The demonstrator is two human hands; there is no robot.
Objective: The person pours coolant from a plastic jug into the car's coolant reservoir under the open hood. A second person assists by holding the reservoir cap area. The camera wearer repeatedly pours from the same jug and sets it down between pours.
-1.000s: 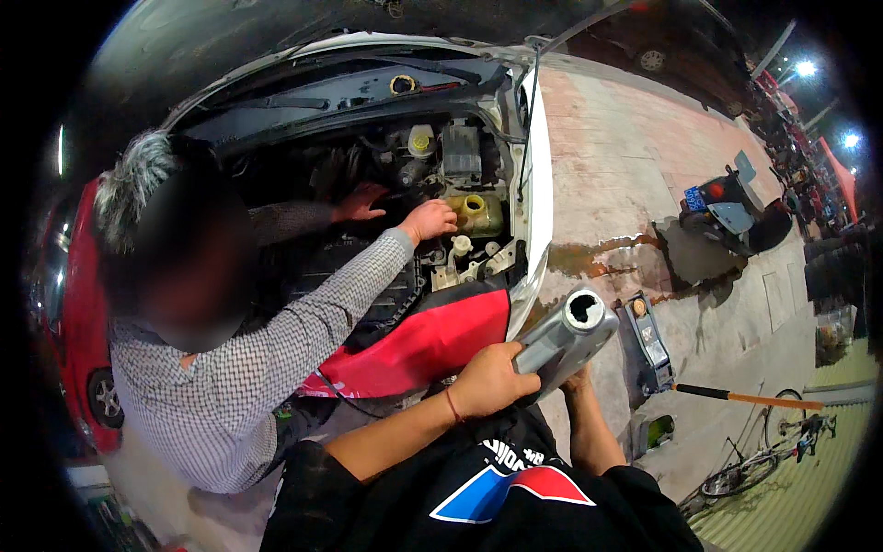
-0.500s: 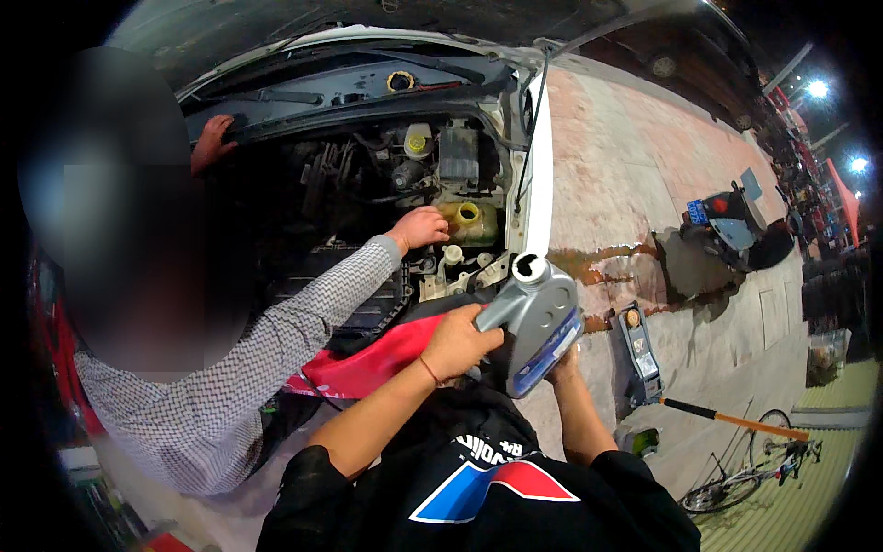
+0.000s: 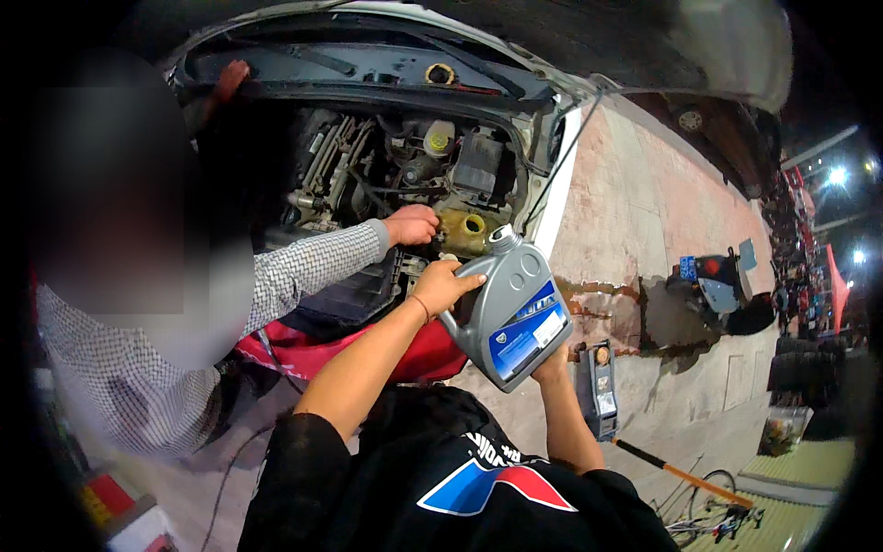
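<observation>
1. The car [image 3: 563, 191], bonnet raised, is the biggest thing about me; its engine bay [image 3: 363, 198] lies ahead of the fingers of my left hand [image 3: 441, 288].
2. A co-worker in a checked sleeve [image 3: 313, 269] leans in to the left of my fingers. One of their hands [image 3: 411, 225] is just ahead and left of mine, at the reservoir's near side edge; whether it touches I can't tell.
3. The floor jack [image 3: 600, 391] sits on the ground, off to the right of my right hand [image 3: 552, 362].
4. The grey jug [image 3: 529, 276] is between my hands. My left fingers are wrapped around its handle; my right hand is at its lower right side, its fingers hidden behind the body, so I can't tell how they close.
5. The yellowish reservoir [image 3: 458, 241] is just ahead of my left fingers, set in the engine bay.
6. The jug's mouth [image 3: 501, 234] appears just right of the reservoir's open neck [image 3: 474, 224]; the height between them is unclear, and I see no liquid running. I judge the step in hand to be lining up mouth and neck.
7. My next move, I reckon, calls for a short shift leftward over the neck, left fingers firm as a pivot, right hand lifting the base slowly.
</observation>
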